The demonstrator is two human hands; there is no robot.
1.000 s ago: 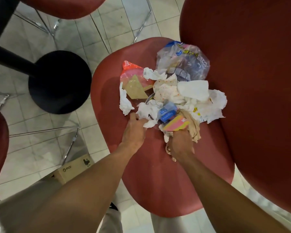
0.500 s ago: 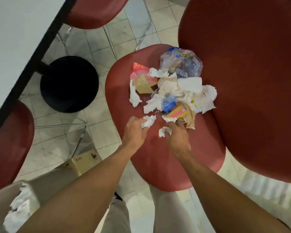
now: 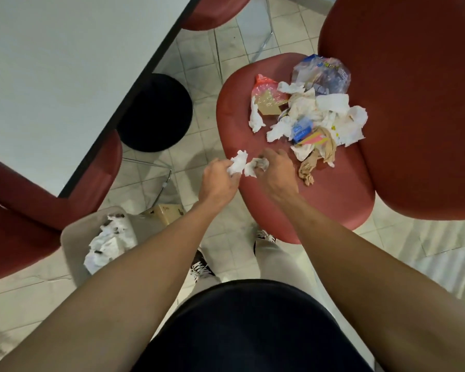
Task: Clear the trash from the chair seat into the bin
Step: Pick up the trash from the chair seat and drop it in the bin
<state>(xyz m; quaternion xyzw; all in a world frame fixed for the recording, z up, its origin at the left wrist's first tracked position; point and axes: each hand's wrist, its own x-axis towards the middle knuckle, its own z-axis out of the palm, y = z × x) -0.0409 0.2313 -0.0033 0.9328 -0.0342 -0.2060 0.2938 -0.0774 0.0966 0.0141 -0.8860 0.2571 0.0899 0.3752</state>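
Because each hand's grip only pinches a loose tissue wad, left hand (image 3: pixel 218 176) and right hand (image 3: pixel 275 171) near the chair seat (image 3: pixel 341 200) front edge, scraps may miss the bin (image 3: pixel 73 245).

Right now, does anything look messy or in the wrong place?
Yes. A trash pile of tissues and wrappers sits on the red chair seat, not in the bin. Each hand, left and right, holds one crumpled tissue.

Both bare arms reach forward, hands side by side and nearly touching.
Left hand (image 3: pixel 217 181) has its fingers curled round a crumpled white tissue wad (image 3: pixel 237 165); right hand (image 3: pixel 275 171), knuckles up, pinches a second crumpled white tissue scrap (image 3: pixel 255 167).
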